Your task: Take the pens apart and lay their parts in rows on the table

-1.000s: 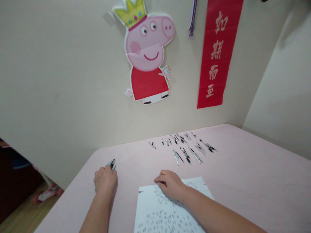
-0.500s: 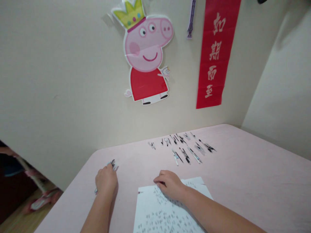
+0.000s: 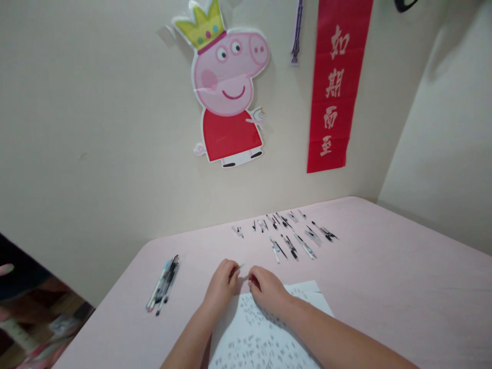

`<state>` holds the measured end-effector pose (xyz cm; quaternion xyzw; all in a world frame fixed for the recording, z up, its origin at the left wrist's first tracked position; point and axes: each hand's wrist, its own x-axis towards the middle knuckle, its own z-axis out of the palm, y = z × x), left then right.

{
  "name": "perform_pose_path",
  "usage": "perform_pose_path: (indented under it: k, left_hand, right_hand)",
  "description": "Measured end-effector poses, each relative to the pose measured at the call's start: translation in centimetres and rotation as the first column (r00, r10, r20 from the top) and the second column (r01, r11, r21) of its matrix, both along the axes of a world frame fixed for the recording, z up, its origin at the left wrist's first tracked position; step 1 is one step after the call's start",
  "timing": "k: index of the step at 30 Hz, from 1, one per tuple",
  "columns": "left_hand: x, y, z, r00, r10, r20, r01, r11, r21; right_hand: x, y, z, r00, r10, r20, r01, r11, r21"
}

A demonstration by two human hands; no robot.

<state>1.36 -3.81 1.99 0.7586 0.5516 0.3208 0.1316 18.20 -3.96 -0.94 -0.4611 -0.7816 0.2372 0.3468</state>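
Note:
My left hand (image 3: 222, 285) is closed in a pinch just left of the paper's top edge, and the thin end of what looks like a pen (image 3: 241, 266) juts from its fingers. Close beside it, my right hand (image 3: 268, 288) has its fingers curled together over the top of a handwritten sheet of paper (image 3: 249, 343); whatever they hold is hidden. The fingertips of both hands face each other with a small gap between. To the left lies a bundle of pens (image 3: 165, 285), untouched by either hand.
Several small groups of pens and pen parts (image 3: 291, 247) lie in rows toward the back of the pink-covered table (image 3: 384, 287). Behind it, the wall carries a cartoon pig cutout (image 3: 232, 133) and a red banner (image 3: 338, 87). Items on the floor show at lower left.
My left hand has left the pen bundle and come right, beside my right hand. The bundle now lies uncovered. My right hand has stayed nearly in place, and the view has shifted slightly.

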Motion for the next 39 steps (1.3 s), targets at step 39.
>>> perform_pose_path:
  k: [39]
  left_hand:
    - [0.7,-1.2,-0.1,0.970,-0.125,-0.208,0.094,0.984,-0.152]
  right_hand:
    - [0.2,1.0,-0.5,0.976,0.009,-0.219,-0.039,0.991,-0.130]
